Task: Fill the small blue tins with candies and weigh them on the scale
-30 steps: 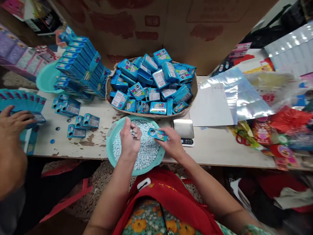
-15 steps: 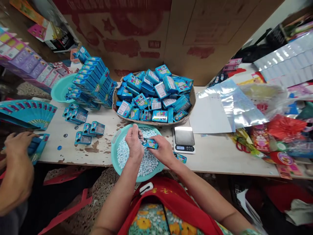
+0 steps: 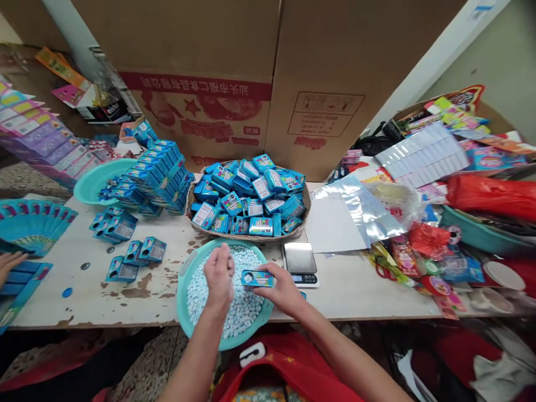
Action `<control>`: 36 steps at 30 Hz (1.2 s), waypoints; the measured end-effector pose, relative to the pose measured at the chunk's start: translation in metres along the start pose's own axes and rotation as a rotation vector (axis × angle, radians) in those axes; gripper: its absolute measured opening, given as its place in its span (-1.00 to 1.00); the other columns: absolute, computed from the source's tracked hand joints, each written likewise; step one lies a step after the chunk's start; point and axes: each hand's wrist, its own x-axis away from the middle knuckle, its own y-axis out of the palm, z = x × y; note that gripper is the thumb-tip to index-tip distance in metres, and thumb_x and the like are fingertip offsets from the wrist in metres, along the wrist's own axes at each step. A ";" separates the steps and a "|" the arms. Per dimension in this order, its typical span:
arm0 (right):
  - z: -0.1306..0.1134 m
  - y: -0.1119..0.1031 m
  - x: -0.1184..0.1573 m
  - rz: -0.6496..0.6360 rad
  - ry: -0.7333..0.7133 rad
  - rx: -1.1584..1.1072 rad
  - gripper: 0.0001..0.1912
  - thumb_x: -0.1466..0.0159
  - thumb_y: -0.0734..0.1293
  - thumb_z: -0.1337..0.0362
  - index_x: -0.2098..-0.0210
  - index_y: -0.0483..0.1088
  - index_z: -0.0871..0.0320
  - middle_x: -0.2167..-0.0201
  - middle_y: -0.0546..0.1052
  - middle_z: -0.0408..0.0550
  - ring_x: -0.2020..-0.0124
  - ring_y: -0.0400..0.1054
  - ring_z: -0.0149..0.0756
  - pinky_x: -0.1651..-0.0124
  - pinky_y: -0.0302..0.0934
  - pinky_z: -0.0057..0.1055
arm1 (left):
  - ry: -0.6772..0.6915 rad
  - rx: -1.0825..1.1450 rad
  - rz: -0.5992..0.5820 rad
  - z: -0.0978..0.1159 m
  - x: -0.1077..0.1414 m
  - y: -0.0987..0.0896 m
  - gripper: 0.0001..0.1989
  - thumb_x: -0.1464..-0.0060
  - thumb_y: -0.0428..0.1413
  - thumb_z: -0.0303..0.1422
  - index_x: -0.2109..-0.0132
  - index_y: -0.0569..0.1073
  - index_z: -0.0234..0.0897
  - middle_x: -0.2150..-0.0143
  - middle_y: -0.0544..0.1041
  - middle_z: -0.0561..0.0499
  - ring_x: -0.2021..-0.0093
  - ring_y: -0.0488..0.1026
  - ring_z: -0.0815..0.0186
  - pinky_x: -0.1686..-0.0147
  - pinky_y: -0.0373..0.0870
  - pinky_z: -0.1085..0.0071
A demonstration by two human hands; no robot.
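Observation:
In my right hand [image 3: 285,287] is a small blue candy box [image 3: 263,278], held on its side by thumb and fingers, its round hole facing left with white showing inside. My left hand [image 3: 218,273] is curled closed a little left of the box, apart from it; what its fingers hold, if anything, is hidden. Both hands are above a turquoise basin [image 3: 184,312] full of pale blue candies [image 3: 245,312]. Just right of the basin stands a small digital scale [image 3: 300,259], with part of another blue box by its front edge.
A cardboard tray [image 3: 251,237] heaped with blue boxes stands behind the basin. Several boxes [image 3: 125,268] and a tall stack [image 3: 157,173] lie left. Another person's hand [image 3: 10,263] is at the far left. Plastic sheets [image 3: 355,212] and packets lie right; a large carton [image 3: 188,50] rises behind.
My left hand has drawn away from the box's hole, leaving a gap. The box stays in my right hand. The view has tilted up, so everything sits lower.

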 end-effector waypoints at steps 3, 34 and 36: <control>0.024 -0.040 0.017 0.114 0.116 -0.090 -0.62 -0.02 0.47 0.13 0.18 0.44 0.11 0.27 0.52 -0.10 0.24 0.41 -0.20 0.15 0.28 -0.30 | 0.053 -0.308 0.010 -0.023 -0.012 -0.037 -0.71 -0.03 0.13 -0.17 0.48 0.28 -0.24 0.56 0.26 0.09 0.56 0.21 0.39 0.58 0.14 0.51; 0.032 -0.098 0.010 0.114 0.017 -0.213 -0.47 0.01 0.48 0.12 0.08 0.36 0.09 0.28 0.51 -0.16 0.23 0.40 -0.26 0.14 0.31 -0.32 | 0.069 -0.231 -0.412 -0.004 0.024 0.072 -0.70 0.19 0.23 -0.67 0.27 0.50 -0.28 0.17 0.51 -0.03 0.02 0.39 0.22 0.02 0.29 0.44; 0.033 -0.061 0.031 0.094 0.142 -0.367 -0.50 0.07 0.52 0.11 0.18 0.36 0.11 0.35 0.50 -0.19 0.31 0.38 -0.30 0.22 0.31 -0.38 | 0.143 -0.314 -0.154 -0.022 0.010 0.003 -0.71 0.21 0.25 -0.67 0.31 0.48 -0.30 0.20 0.49 -0.01 -0.02 0.34 0.23 0.10 0.30 0.54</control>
